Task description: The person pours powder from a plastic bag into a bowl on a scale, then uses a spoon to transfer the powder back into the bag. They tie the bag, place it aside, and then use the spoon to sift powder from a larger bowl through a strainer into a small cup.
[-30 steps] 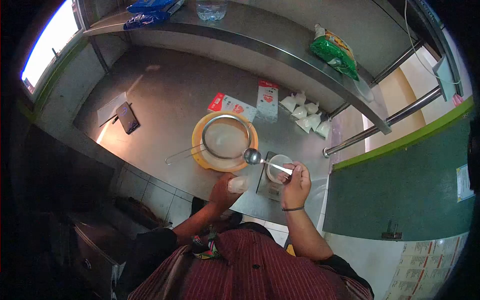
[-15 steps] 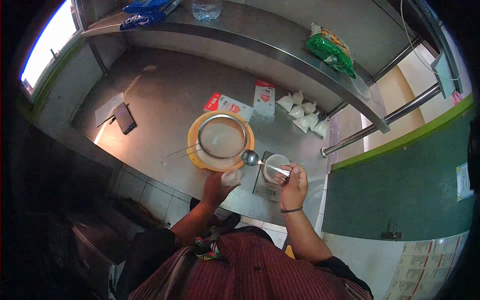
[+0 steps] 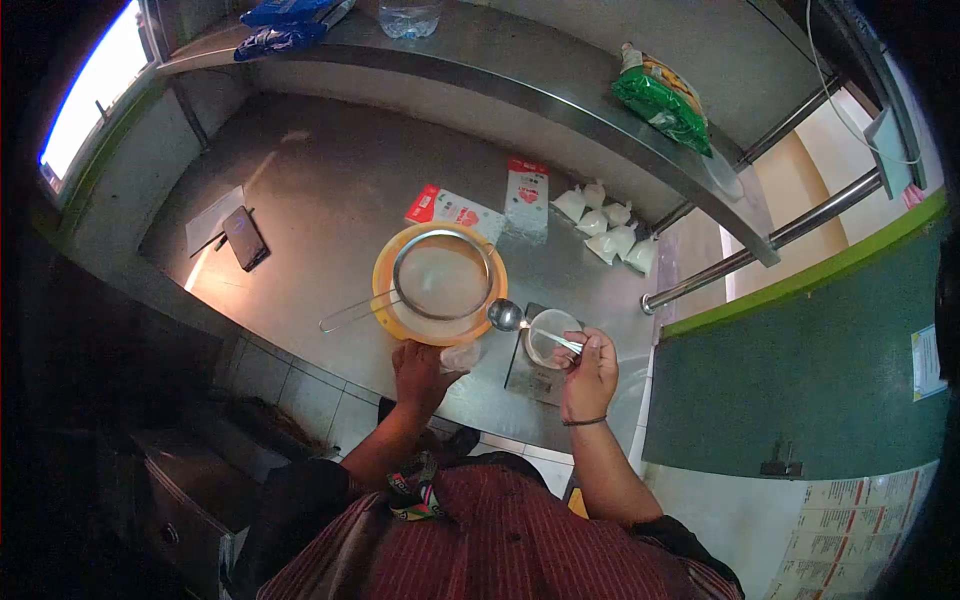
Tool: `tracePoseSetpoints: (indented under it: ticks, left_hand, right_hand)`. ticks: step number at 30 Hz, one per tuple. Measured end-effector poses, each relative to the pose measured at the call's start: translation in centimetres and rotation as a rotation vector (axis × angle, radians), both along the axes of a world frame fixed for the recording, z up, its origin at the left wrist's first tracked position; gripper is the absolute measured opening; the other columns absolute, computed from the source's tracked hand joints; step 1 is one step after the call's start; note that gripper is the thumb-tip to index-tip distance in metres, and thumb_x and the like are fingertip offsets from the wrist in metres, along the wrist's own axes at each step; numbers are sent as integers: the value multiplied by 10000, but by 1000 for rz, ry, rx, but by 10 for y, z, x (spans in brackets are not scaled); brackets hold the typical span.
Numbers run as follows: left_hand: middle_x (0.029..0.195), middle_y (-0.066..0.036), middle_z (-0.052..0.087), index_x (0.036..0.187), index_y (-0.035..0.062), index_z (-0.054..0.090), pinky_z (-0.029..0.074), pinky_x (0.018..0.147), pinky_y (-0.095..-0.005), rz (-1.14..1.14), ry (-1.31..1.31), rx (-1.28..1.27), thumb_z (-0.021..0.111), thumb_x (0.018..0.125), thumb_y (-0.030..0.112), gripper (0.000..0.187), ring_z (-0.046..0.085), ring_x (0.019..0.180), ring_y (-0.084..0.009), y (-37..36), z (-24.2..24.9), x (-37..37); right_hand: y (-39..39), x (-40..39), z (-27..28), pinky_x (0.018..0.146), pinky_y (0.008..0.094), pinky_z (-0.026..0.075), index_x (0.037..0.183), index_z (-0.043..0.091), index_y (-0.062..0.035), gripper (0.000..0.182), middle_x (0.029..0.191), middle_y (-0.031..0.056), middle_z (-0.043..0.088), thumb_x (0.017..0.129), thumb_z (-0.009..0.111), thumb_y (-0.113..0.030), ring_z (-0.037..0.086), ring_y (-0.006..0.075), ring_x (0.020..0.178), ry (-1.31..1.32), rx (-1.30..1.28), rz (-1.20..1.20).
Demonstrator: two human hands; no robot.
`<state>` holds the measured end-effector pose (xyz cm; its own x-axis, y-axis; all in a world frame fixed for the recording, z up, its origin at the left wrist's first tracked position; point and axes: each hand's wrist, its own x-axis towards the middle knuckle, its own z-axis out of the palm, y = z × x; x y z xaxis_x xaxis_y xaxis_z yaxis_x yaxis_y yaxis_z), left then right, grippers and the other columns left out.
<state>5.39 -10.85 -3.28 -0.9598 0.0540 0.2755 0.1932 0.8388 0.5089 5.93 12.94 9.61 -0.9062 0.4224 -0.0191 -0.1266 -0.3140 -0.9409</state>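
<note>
My right hand [image 3: 590, 372] grips the handle of a metal ladle [image 3: 506, 315]. Its round bowl points left, and its handle crosses over a round white tub [image 3: 551, 331]. That tub rests on a flat kitchen scale [image 3: 527, 374], mostly covered by the tub and my hand. Close to the front of an orange basin [image 3: 388, 318], my left hand [image 3: 416, 378] is closed around a small translucent plastic bag [image 3: 460, 357], whose contents I cannot make out. A wire-mesh strainer [image 3: 398, 268] lies across the basin, its wire handle sticking out to the left.
Behind the basin lie two red-and-white boxes [image 3: 460, 212] [image 3: 527, 190]. Several tied bags of white powder [image 3: 608, 235] sit at the back right. A phone [image 3: 244, 238] lies on the left. Overhead, a metal shelf [image 3: 520, 75] carries a green packet [image 3: 660, 100] and blue packets [image 3: 285, 25].
The ladle's bowl has shifted slightly right, towards the tub. My left hand has moved a little left and turned, still holding the bag.
</note>
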Motion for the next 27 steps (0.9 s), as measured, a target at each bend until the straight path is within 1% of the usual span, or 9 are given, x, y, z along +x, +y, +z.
tracePoseSetpoints:
  ticks: [2, 7, 13, 16, 20, 22, 23, 25, 27]
  left_hand:
    - [1199, -134, 586, 1267, 114, 548, 347, 976, -506, 14, 19, -15, 881, 587, 478, 840, 499, 1181, -360, 3, 3, 0]
    - [1261, -144, 531, 1264, 128, 552, 339, 968, -534, 141, -203, -109, 875, 561, 521, 868, 464, 1201, -369, 0, 22, 2]
    - [1206, -140, 538, 1253, 130, 574, 347, 954, -535, 93, -95, -97, 880, 572, 485, 826, 476, 1148, -377, -8, 18, -2]
    - [1154, -148, 564, 1217, 123, 577, 356, 937, -546, 104, -122, -69, 884, 581, 464, 784, 493, 1116, -389, -8, 18, -5]
    - [1144, -112, 574, 1160, 125, 606, 349, 930, -554, 125, -151, 38, 889, 605, 442, 698, 485, 1154, -365, -4, 26, 10]
    - [992, -115, 611, 1087, 99, 618, 415, 862, -500, 159, -67, 142, 871, 672, 403, 574, 568, 998, -350, 2, 40, 29]
    - [992, -115, 611, 1087, 99, 618, 415, 862, -500, 147, -71, 140, 871, 672, 403, 574, 568, 998, -350, 6, 35, 36]
    - [897, -119, 623, 1045, 63, 618, 465, 809, -449, -140, -278, 266, 823, 765, 355, 453, 609, 872, -350, 14, 34, 43]
    - [907, -137, 630, 1030, 47, 617, 483, 794, -443, -285, -356, 335, 797, 798, 333, 410, 617, 862, -355, 32, 50, 43]
  right_hand:
    - [0, -2, 0, 659, 276, 539, 1170, 523, -37, 245, 996, 132, 666, 1062, 474, -251, 637, 158, 726, -5, 9, 15]
    - [-3, -3, 0, 721, 281, 554, 1184, 512, -22, 253, 1051, 148, 658, 1068, 454, -239, 644, 148, 744, -25, 30, 67]
    - [-12, -10, -7, 753, 286, 549, 1210, 508, -28, 228, 1089, 122, 659, 1051, 496, -191, 633, 135, 825, -24, 66, 138]
    - [-18, -16, -10, 804, 290, 548, 1191, 510, -20, 210, 1111, 137, 659, 1050, 494, -175, 637, 136, 836, 5, 175, 147]
    - [-26, -21, -20, 866, 292, 524, 1161, 530, 4, 182, 1155, 142, 657, 1046, 480, -128, 637, 144, 914, 67, 425, 313]
    - [-29, -26, -20, 894, 290, 513, 1168, 532, 14, 199, 1176, 139, 655, 1052, 455, -128, 638, 156, 983, 123, 601, 382]
    - [-29, -26, -21, 894, 290, 513, 1168, 532, 14, 199, 1176, 139, 655, 1052, 455, -128, 638, 156, 983, 117, 600, 371]
    - [-35, -27, -16, 901, 299, 513, 1183, 524, 13, 206, 1208, 148, 642, 1055, 447, -130, 640, 160, 991, 93, 429, 316]
    - [-27, -29, -16, 863, 301, 541, 1183, 531, 0, 207, 1208, 147, 642, 1055, 451, -142, 670, 190, 973, 83, 306, 259]
